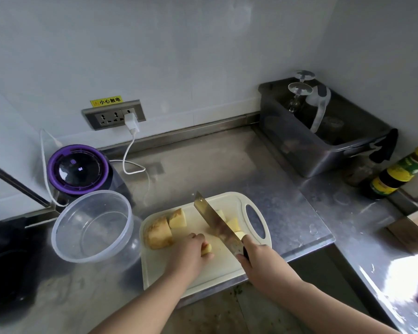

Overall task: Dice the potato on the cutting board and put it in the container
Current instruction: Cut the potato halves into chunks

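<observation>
Brushed steel counter (pixel 287 189), dull and smeared. Clear glossy plastic container (pixel 92 226). Matt cream plastic cutting board (pixel 203 268), shiny metal knife (pixel 217 225).

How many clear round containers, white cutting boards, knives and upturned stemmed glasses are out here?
Clear round plastic container: 1
White plastic cutting board: 1
Steel knife: 1
Upturned clear stemmed glasses: 2
Total: 5

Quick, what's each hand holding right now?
Left hand: pinches a potato piece.
Right hand: grips the knife.
</observation>
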The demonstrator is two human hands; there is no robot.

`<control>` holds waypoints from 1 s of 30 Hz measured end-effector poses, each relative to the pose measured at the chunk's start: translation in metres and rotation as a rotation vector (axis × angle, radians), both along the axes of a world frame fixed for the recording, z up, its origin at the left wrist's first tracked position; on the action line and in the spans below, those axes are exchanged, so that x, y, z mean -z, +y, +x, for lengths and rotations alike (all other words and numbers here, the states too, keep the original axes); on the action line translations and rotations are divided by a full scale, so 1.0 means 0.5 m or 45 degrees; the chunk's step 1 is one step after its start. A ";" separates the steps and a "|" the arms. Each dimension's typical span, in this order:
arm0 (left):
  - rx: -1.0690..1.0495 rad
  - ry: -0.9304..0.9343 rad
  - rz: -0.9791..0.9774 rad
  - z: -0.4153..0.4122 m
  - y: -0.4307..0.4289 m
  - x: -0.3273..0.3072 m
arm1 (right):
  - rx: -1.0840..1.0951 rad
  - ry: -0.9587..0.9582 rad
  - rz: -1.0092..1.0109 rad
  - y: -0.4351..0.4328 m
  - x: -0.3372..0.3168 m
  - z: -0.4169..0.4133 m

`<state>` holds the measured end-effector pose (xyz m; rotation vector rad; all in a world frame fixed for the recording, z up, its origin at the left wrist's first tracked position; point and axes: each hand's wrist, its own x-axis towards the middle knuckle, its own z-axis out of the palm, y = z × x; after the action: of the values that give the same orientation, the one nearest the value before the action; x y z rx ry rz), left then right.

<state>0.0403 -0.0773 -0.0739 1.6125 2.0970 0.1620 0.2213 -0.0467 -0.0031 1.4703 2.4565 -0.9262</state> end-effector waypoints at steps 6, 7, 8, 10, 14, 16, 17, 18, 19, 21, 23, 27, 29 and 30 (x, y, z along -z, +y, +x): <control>-0.201 -0.268 0.046 -0.013 -0.032 0.014 | -0.036 -0.053 -0.004 -0.015 0.012 -0.005; -0.209 -0.278 0.057 -0.015 -0.034 0.016 | -0.032 -0.059 -0.002 -0.019 0.016 -0.006; -0.220 -0.285 0.076 -0.016 -0.036 0.018 | -0.026 -0.067 0.002 -0.022 0.020 -0.006; -0.258 -0.273 0.103 -0.013 -0.037 0.015 | -0.012 -0.082 0.005 -0.029 0.028 -0.008; -0.332 -0.237 0.131 -0.006 -0.034 0.014 | 0.013 -0.102 -0.014 -0.039 0.047 -0.011; -0.340 -0.264 0.154 -0.004 -0.036 0.014 | 0.009 -0.089 -0.029 -0.042 0.053 -0.014; -0.332 -0.268 0.161 -0.004 -0.036 0.016 | 0.002 -0.081 -0.037 -0.044 0.055 -0.016; -0.320 -0.264 0.167 -0.005 -0.037 0.019 | -0.004 -0.073 -0.045 -0.046 0.056 -0.018; -0.308 -0.256 0.167 -0.004 -0.037 0.022 | -0.007 -0.065 -0.052 -0.048 0.057 -0.020; -0.313 -0.253 0.160 -0.001 -0.035 0.024 | -0.004 -0.062 -0.040 -0.050 0.056 -0.023; -0.356 -0.262 0.148 0.006 -0.029 0.024 | 0.016 -0.065 -0.009 -0.046 0.054 -0.023; -0.453 -0.265 0.170 0.021 -0.020 0.021 | 0.021 -0.090 0.047 -0.036 0.045 -0.021; -0.492 -0.289 0.176 0.023 -0.022 0.022 | -0.020 -0.096 0.068 -0.040 0.040 -0.019; -0.514 -0.306 0.172 0.022 -0.023 0.021 | -0.050 -0.106 0.074 -0.044 0.036 -0.018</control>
<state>0.0514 -0.0890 -0.0843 1.1514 2.2290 0.6122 0.2121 -0.0689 -0.0214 1.4421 2.4626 -0.7771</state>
